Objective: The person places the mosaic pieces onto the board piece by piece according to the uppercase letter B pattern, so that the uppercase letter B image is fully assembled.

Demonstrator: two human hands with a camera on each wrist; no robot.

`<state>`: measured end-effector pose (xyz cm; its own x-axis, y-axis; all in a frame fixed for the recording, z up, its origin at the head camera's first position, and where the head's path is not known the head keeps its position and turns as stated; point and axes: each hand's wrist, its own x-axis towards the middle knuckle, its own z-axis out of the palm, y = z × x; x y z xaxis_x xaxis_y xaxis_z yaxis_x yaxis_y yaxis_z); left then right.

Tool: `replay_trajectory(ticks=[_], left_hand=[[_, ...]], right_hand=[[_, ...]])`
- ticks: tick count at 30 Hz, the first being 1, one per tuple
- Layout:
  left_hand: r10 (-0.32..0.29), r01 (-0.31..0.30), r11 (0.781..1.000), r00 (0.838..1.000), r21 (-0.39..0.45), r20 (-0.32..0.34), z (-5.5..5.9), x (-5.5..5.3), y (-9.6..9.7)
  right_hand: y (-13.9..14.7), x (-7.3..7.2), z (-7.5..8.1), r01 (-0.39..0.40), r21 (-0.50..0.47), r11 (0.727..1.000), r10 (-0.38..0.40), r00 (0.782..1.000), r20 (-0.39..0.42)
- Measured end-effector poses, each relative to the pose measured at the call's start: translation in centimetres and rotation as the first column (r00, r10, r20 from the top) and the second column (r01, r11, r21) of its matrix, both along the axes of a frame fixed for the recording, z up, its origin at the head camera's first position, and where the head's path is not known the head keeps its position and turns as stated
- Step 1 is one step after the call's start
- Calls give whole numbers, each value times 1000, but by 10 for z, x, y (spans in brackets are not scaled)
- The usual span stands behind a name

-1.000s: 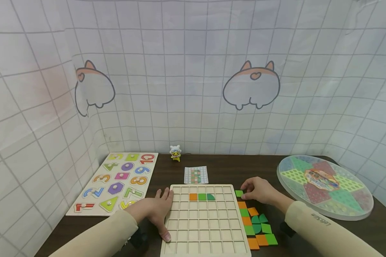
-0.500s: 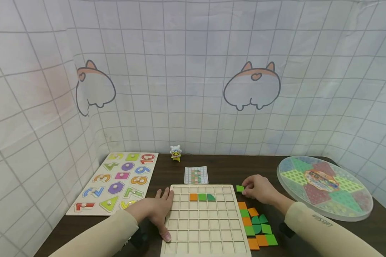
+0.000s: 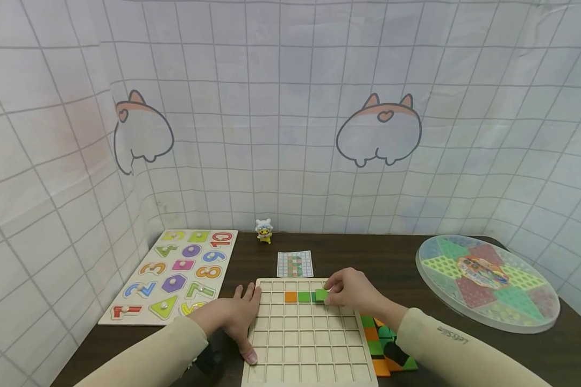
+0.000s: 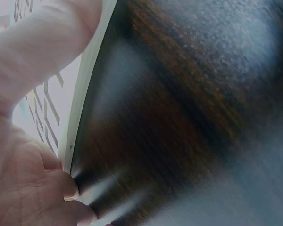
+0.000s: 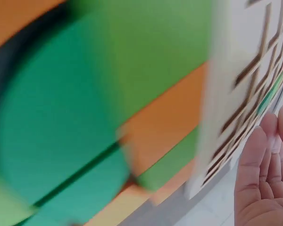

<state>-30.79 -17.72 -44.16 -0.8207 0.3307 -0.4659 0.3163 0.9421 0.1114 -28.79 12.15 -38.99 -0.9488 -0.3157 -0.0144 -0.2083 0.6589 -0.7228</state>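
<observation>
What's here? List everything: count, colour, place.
Table: 1, dark brown, below
Backdrop: 1, white with cartoons, behind
Grid board: 1, cream, centre
Placed tiles: 3, orange, green, dark green, on board
Held tile: 1, green, over board
Loose tiles: several, some hidden, orange and green, beside board
Pattern card: 1, white, behind board
Figurine: 1, white, yellow, behind card
Number puzzle: 1, multicoloured, left
Round board: 1, multicoloured, right
Sleeves: 2, cream, arms
Wrist cameras: 2, black, wrists
Left hand: 1, board's left edge
Right hand: 1, holding tile
</observation>
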Motion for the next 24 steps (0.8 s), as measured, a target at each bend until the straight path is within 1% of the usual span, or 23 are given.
replay_trajectory(ticks=[5, 8, 13, 18, 24], left_hand=[[-7, 7, 1000, 1000, -2, -11, -2, -2, -2], [-10, 10, 1000, 1000, 4, -12, -1, -1, -3], [-3, 3, 1000, 1000, 7, -5, 1, 0, -2], [0, 0, 1000, 1000, -1, -7, 2, 0, 0], [3, -3, 1000, 1000, -6, -7, 0, -1, 0]], right_hand=[[-24, 4, 3, -68, 6, 998, 68, 998, -5], [-37, 5, 5, -93, 27, 995, 93, 996, -6], [-54, 7, 1, -121, 50, 991, 121, 993, 3], [-63, 10, -4, -111, 53, 992, 111, 994, -9], [-68, 10, -5, -93, 70, 993, 95, 995, -30]])
